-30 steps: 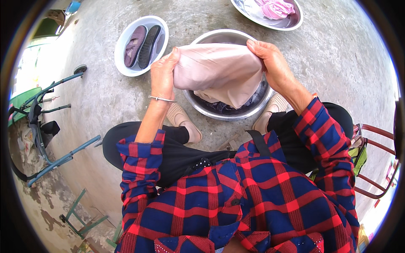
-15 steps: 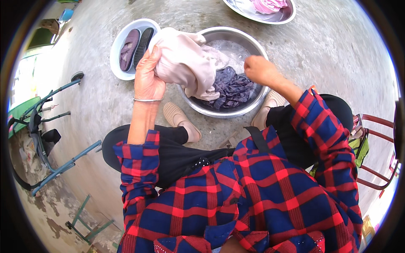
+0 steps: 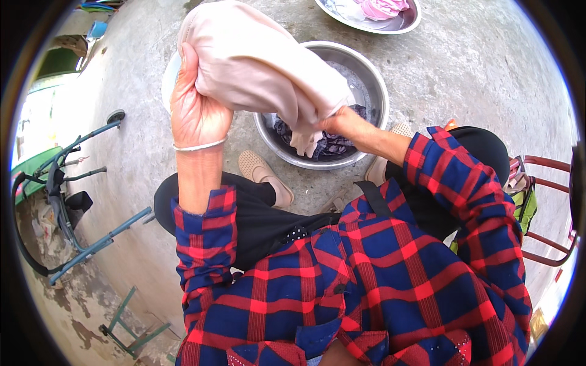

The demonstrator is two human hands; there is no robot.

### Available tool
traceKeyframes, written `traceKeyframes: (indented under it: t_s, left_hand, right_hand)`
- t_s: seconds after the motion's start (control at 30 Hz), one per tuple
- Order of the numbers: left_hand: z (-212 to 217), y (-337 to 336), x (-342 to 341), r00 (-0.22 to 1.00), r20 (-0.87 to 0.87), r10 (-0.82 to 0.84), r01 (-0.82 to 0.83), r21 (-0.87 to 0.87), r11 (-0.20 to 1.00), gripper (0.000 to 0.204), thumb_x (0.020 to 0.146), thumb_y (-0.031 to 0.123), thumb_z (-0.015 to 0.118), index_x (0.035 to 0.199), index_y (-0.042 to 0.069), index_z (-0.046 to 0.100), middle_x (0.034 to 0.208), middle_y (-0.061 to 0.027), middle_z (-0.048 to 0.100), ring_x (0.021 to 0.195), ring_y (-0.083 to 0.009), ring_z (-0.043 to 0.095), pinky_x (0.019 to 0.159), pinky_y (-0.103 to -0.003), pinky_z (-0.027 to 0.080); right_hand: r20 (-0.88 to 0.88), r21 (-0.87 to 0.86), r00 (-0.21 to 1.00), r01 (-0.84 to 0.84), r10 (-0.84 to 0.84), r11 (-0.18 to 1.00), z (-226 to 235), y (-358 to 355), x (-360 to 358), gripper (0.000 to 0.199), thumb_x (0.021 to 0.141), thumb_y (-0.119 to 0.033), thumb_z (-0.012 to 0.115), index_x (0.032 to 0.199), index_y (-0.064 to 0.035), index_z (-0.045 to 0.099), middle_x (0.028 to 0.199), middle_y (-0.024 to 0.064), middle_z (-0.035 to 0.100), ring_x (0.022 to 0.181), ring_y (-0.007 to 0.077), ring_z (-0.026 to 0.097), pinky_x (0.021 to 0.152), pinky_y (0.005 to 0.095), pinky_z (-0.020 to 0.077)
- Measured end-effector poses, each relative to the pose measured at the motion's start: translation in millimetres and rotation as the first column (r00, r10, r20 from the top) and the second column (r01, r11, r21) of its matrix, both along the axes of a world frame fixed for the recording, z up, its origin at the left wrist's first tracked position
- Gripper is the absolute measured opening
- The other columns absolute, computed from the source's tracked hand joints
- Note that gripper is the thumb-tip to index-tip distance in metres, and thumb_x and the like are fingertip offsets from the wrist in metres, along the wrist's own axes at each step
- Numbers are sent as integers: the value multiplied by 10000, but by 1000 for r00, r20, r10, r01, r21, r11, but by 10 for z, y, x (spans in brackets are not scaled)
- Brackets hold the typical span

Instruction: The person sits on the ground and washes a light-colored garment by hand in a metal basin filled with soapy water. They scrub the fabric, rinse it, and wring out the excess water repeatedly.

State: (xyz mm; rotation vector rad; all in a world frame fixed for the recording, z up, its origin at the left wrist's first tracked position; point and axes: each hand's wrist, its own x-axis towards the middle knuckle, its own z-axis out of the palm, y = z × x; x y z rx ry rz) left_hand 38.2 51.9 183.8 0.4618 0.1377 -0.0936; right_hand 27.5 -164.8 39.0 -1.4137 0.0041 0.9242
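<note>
A pale pink garment [image 3: 250, 61] is lifted above the floor and spread between my hands. My left hand [image 3: 198, 110] grips its left edge, the thumb upright against the fabric. At the lower right end, my right hand [image 3: 342, 122] reaches in at the cloth, and its fingers are hidden by the folds. Beneath them stands a round metal basin [image 3: 379, 79] with soapy water. Dark wet cloth [image 3: 332, 146] lies in it, and a pale end of fabric hangs down in front of that cloth.
At the upper right, a second metal basin [image 3: 410, 24] holds pink cloth [image 3: 383, 7]. The garment mostly covers a white tub [image 3: 169, 79]. A blue metal frame with wheels [image 3: 91, 244] stands on the left, and a chair with red-brown bars [image 3: 546, 244] on the right.
My left hand has risen leftward, stretching the garment out over the white tub and its shoes. My right hand has moved from above the basin's right side, left and down to the garment.
</note>
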Motion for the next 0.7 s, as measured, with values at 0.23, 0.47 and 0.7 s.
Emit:
traceKeyframes:
  t_s: [0.23, 0.47, 0.7]
  left_hand:
    - [-477, 25, -59, 991, -124, 57, -24, 255, 967, 463, 862, 207, 557, 1251, 10, 403, 1235, -138, 489, 1155, -244, 456, 998, -410, 363]
    - [-1869, -220, -782, 750, -652, 114, 76, 256, 964, 387, 887, 160, 484, 1220, -29, 423, 1192, -152, 525, 1107, -269, 504, 971, -421, 381]
    - [-1862, -300, -821, 735, -585, 343, -69, 439, 896, 358, 922, 167, 438, 1209, -47, 430, 1192, -149, 517, 1087, -246, 506, 941, -367, 394]
  right_hand:
    - [-99, 153, 992, 90, -76, 984, 162, -246, 94, 214, 752, -158, 653, 950, -80, 635, 894, 31, 640, 830, 121, 576, 780, 266, 426]
    - [-266, -431, 953, -251, 144, 867, -472, -485, -260, 189, 796, -187, 601, 869, -13, 609, 811, 100, 618, 625, 166, 600, 501, 287, 467]
    - [-315, -512, 941, -278, 124, 813, -550, -472, -143, 305, 727, -134, 608, 950, 69, 563, 832, 200, 610, 616, 290, 631, 435, 373, 496]
